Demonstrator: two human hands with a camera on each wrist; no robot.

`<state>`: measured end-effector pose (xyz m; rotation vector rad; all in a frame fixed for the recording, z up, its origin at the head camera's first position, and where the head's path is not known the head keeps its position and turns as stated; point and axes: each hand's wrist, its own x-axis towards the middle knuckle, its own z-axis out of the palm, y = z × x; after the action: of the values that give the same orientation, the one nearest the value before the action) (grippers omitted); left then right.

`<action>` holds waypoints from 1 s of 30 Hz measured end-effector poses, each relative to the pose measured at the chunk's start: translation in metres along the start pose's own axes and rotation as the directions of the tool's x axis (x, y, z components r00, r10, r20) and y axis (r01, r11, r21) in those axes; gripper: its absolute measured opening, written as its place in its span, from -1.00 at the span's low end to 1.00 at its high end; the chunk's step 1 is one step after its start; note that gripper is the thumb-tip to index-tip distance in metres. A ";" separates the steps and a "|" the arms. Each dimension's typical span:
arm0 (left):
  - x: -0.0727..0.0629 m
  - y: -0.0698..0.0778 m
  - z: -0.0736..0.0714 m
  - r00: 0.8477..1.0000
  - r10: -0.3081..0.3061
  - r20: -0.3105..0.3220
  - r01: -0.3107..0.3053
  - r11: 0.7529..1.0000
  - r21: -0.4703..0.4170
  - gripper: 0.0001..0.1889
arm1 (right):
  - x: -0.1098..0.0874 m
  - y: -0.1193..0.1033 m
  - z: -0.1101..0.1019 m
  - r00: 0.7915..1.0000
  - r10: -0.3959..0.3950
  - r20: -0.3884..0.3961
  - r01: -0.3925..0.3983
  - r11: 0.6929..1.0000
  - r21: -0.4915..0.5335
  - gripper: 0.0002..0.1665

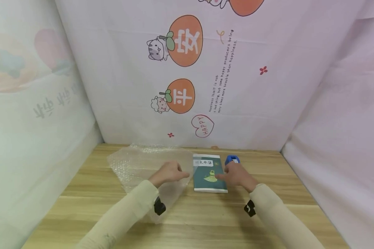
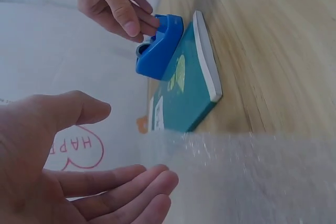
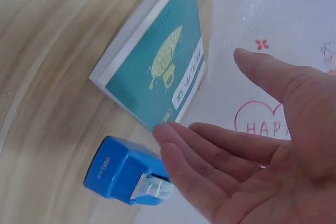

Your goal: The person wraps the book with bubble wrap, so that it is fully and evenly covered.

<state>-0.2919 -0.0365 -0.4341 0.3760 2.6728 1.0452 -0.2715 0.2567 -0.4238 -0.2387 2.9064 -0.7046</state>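
Observation:
A flat teal packet [image 1: 204,180] with white edges, printed with a yellow figure and a white label, lies on the wooden table. Left of it spreads a clear sheet of bubble wrap [image 1: 124,169]. My left hand [image 1: 169,172] is over the wrap's right part, thumb apart from the loosely bent fingers, with nothing in its grasp. Beyond the packet's right side stands a blue tape dispenser [image 3: 123,169] holding a roll of tape. My right hand [image 1: 238,176] hovers by the packet and dispenser, fingers extended and palm empty; in the head view it partly covers the dispenser.
The wooden tabletop [image 1: 187,231] is bounded at the back by a white printed cloth [image 1: 246,93]. More cloth hangs at the left [image 1: 34,145] and right [image 1: 336,138]. Each wrist carries a black strap-on device.

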 end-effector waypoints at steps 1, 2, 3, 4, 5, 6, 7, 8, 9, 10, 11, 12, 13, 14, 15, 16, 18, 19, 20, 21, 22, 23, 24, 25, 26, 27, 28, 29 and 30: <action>0.002 0.003 0.002 1.000 -0.019 0.010 0.019 1.000 -0.018 -0.57 | 0.000 0.001 -0.001 1.000 0.024 0.008 -0.025 1.000 0.013 -0.23; 0.003 0.006 0.005 0.999 -0.035 0.023 0.036 0.999 -0.041 -0.56 | 0.000 0.002 -0.003 0.999 0.050 0.021 -0.050 0.998 0.026 -0.22; 0.005 0.008 0.007 0.998 -0.047 0.039 0.050 0.997 -0.062 -0.53 | 0.000 0.003 -0.004 0.996 0.080 0.036 -0.082 0.996 0.034 -0.22; 0.007 0.011 0.010 0.997 -0.058 0.055 0.062 0.995 -0.082 -0.51 | 0.000 0.003 -0.004 0.992 0.113 0.049 -0.116 0.992 0.043 -0.24; 0.008 0.013 0.013 0.995 -0.063 0.073 0.071 0.992 -0.108 -0.51 | 0.001 0.004 -0.005 0.987 0.149 0.059 -0.152 0.987 0.051 -0.26; 0.010 0.015 0.015 0.993 -0.070 0.091 0.082 0.988 -0.132 -0.50 | 0.001 0.005 -0.005 0.983 0.174 0.065 -0.177 0.983 0.053 -0.29; 0.012 0.017 0.017 0.991 -0.080 0.107 0.095 0.984 -0.150 -0.51 | 0.001 0.006 -0.005 0.979 0.193 0.070 -0.197 0.979 0.053 -0.32; 0.013 0.018 0.020 0.989 -0.085 0.120 0.105 0.979 -0.172 -0.53 | 0.001 0.006 -0.005 0.974 0.216 0.074 -0.220 0.974 0.054 -0.35; 0.015 0.019 0.022 0.987 -0.092 0.130 0.116 0.975 -0.188 -0.56 | 0.002 0.007 -0.004 0.970 0.232 0.074 -0.236 0.970 0.056 -0.37; 0.017 0.020 0.025 0.986 -0.097 0.137 0.123 0.972 -0.201 -0.58 | 0.002 0.007 -0.004 0.966 0.246 0.074 -0.251 0.966 0.058 -0.39; 0.019 0.020 0.028 0.984 -0.104 0.144 0.133 0.968 -0.212 -0.60 | 0.002 0.007 -0.004 0.964 0.256 0.077 -0.260 0.964 0.059 -0.40; 0.020 0.020 0.030 0.983 -0.114 0.146 0.144 0.965 -0.217 -0.60 | 0.003 0.008 -0.003 0.961 0.264 0.080 -0.269 0.961 0.064 -0.41; 0.022 0.020 0.033 0.981 -0.122 0.149 0.153 0.964 -0.219 -0.61 | 0.004 0.008 -0.002 0.958 0.274 0.087 -0.280 0.957 0.069 -0.44; 0.024 0.020 0.035 0.980 -0.128 0.153 0.160 0.961 -0.225 -0.62 | 0.005 0.008 -0.002 0.953 0.287 0.094 -0.295 0.952 0.078 -0.45; 0.025 0.020 0.036 0.978 -0.135 0.157 0.168 0.959 -0.226 -0.62 | 0.005 0.008 -0.001 0.951 0.291 0.102 -0.300 0.950 0.086 -0.45; 0.026 0.020 0.038 0.977 -0.140 0.162 0.175 0.959 -0.225 -0.63 | 0.006 0.008 0.000 0.948 0.297 0.115 -0.309 0.946 0.098 -0.45; 0.027 0.020 0.039 0.974 -0.148 0.170 0.185 0.957 -0.223 -0.65 | 0.008 0.008 0.001 0.944 0.301 0.137 -0.316 0.942 0.113 -0.44; 0.027 0.020 0.040 0.973 -0.151 0.174 0.188 0.956 -0.223 -0.66 | 0.008 0.008 0.002 0.942 0.301 0.145 -0.319 0.941 0.117 -0.42; 0.028 0.020 0.040 0.972 -0.154 0.178 0.192 0.955 -0.225 -0.67 | 0.008 0.008 0.002 0.942 0.300 0.152 -0.319 0.940 0.122 -0.40; 0.028 0.020 0.040 0.971 -0.155 0.179 0.194 0.955 -0.226 -0.68 | 0.009 0.008 0.003 0.942 0.297 0.157 -0.316 0.941 0.120 -0.40; 0.029 0.020 0.041 0.971 -0.157 0.180 0.196 0.954 -0.228 -0.68 | 0.009 0.008 0.004 0.940 0.300 0.161 -0.321 0.939 0.123 -0.41; 0.029 0.020 0.041 0.971 -0.158 0.179 0.198 0.953 -0.232 -0.68 | 0.010 0.008 0.005 0.941 0.299 0.162 -0.319 0.940 0.121 -0.43; 0.029 0.019 0.042 0.971 -0.159 0.179 0.200 0.951 -0.236 -0.68 | 0.010 0.008 0.006 0.940 0.302 0.162 -0.322 0.939 0.123 -0.44; 0.030 0.019 0.042 0.971 -0.160 0.179 0.201 0.950 -0.240 -0.68 | 0.011 0.009 0.007 0.939 0.304 0.161 -0.325 0.938 0.125 -0.46; 0.030 0.019 0.042 0.970 -0.161 0.181 0.203 0.948 -0.247 -0.67 | 0.011 0.009 0.008 0.938 0.309 0.160 -0.330 0.935 0.131 -0.49; 0.030 0.019 0.042 0.970 -0.161 0.182 0.204 0.945 -0.254 -0.66 | 0.011 0.010 0.009 0.937 0.312 0.157 -0.333 0.934 0.129 -0.51; 0.030 0.018 0.043 0.970 -0.161 0.183 0.206 0.943 -0.262 -0.64 | 0.011 0.010 0.009 0.935 0.320 0.154 -0.341 0.931 0.133 -0.53; 0.030 0.018 0.043 0.969 -0.161 0.185 0.208 0.940 -0.270 -0.64 | 0.010 0.010 0.010 0.934 0.325 0.149 -0.345 0.929 0.134 -0.54; 0.030 0.017 0.043 0.969 -0.162 0.188 0.211 0.937 -0.278 -0.63 | 0.010 0.011 0.011 0.932 0.331 0.145 -0.350 0.927 0.135 -0.55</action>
<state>-0.3035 0.0125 -0.4570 0.1365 2.3083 1.2709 -0.2805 0.2593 -0.4392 0.2322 2.6583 -0.8207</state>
